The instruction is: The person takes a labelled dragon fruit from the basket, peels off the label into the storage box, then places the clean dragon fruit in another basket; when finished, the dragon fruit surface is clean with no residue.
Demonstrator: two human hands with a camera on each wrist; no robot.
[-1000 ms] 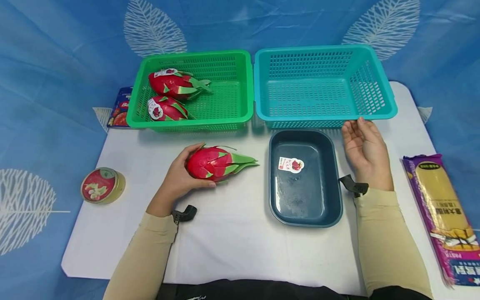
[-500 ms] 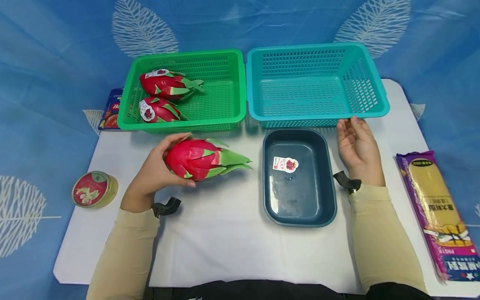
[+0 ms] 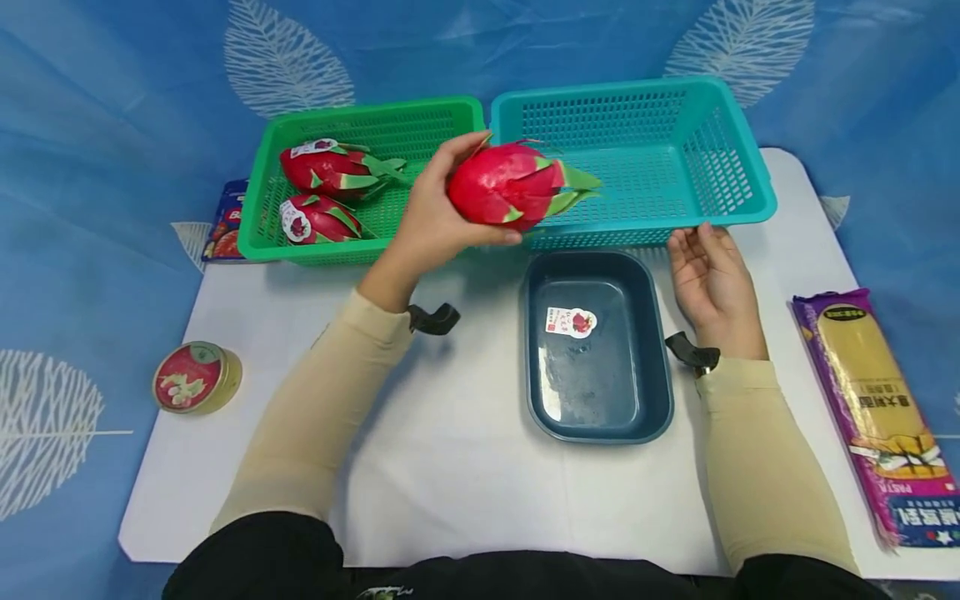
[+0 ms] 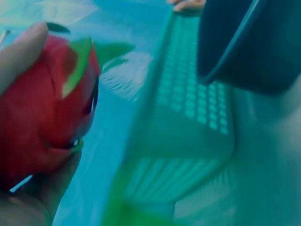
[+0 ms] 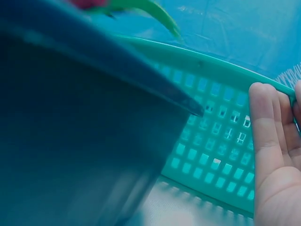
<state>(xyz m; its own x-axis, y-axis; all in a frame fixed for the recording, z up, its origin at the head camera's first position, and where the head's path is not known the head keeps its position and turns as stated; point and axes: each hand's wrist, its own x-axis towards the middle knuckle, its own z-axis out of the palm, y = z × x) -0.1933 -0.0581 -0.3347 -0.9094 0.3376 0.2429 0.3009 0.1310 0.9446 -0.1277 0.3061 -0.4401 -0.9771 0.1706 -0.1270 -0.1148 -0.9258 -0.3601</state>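
My left hand (image 3: 442,212) grips a red dragon fruit (image 3: 504,185) with green leaf tips, thumb below and fingers round its far side. It is held over the near left part of the turquoise basket (image 3: 637,225). The left wrist view shows the dragon fruit (image 4: 42,108) close up at the left. My right hand (image 3: 712,283) has its palm turned up, fingertips touching the turquoise basket's front rim. In the right wrist view, its fingers (image 5: 264,113) lie nearly straight against the perforated wall. Two more dragon fruits (image 3: 330,171) with white stickers lie in the green basket (image 3: 360,250).
A dark blue tray (image 3: 600,433) stands before the turquoise basket, a dragon fruit sticker (image 3: 572,322) on its bottom. A round tin (image 3: 197,377) sits at the left, a pasta packet (image 3: 873,408) at the right. Behind the green basket's left side pokes a blue packet (image 3: 225,221).
My left hand has lifted the dragon fruit off the white table area and carried it right and away, to over the turquoise basket. My right hand stays at the rim.
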